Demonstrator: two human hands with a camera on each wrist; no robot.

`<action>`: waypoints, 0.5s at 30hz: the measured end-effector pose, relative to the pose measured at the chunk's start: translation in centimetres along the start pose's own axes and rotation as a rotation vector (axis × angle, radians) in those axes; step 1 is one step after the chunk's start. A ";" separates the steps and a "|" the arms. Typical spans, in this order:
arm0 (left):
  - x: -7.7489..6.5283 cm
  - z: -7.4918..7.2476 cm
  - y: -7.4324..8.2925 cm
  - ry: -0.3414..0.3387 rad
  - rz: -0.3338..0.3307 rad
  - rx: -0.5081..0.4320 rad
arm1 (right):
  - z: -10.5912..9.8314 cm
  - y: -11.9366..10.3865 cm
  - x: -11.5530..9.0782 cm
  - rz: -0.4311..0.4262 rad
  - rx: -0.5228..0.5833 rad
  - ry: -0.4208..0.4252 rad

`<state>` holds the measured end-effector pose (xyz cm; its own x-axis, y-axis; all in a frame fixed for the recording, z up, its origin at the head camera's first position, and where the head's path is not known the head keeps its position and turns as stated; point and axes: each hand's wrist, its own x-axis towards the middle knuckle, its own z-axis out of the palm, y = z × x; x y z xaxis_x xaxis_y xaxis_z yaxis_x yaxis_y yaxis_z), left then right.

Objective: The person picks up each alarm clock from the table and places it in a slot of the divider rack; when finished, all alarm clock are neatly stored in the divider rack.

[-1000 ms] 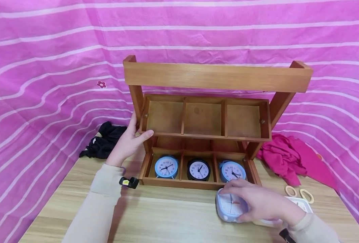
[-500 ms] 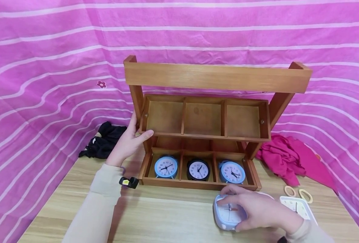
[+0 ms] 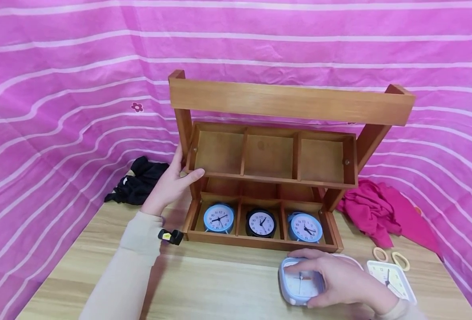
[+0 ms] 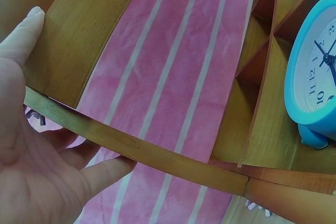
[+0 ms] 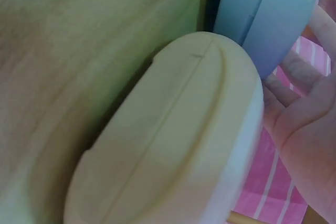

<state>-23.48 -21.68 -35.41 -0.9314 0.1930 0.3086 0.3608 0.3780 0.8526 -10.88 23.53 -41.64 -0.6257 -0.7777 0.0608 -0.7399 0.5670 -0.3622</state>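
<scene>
Blue square clock (image 3: 296,290) now nearer, right fingers (image 3: 305,266) around it, left fingers (image 4: 109,174) around shelf (image 3: 291,102)

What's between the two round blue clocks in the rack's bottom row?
A round black clock in the middle compartment, with a wooden divider on either side of it. Shows in the head view.

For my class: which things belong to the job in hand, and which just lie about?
Job:
wooden rack, gripped by the left hand
pale blue square clock, held by the right hand
three round clocks in the rack
white square clock, probably
cream-cased object, probably

Apparently lying about:
black cloth
pink cloth
two pale rings
</scene>
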 end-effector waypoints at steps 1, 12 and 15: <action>0.0 0.0 0.0 -0.001 -0.003 -0.003 | 0.1 0.1 0.0 -0.011 0.000 0.011; 0.1 0.0 0.2 -0.004 0.018 -0.003 | 0.8 0.6 0.2 -0.090 0.049 0.103; 0.1 0.0 0.3 -0.008 0.024 0.000 | 0.5 0.4 0.6 -0.122 0.051 0.136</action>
<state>-23.46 -21.60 -35.15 -0.9221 0.2090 0.3256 0.3829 0.3733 0.8450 -11.43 23.10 -42.21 -0.5620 -0.7942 0.2311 -0.8011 0.4531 -0.3910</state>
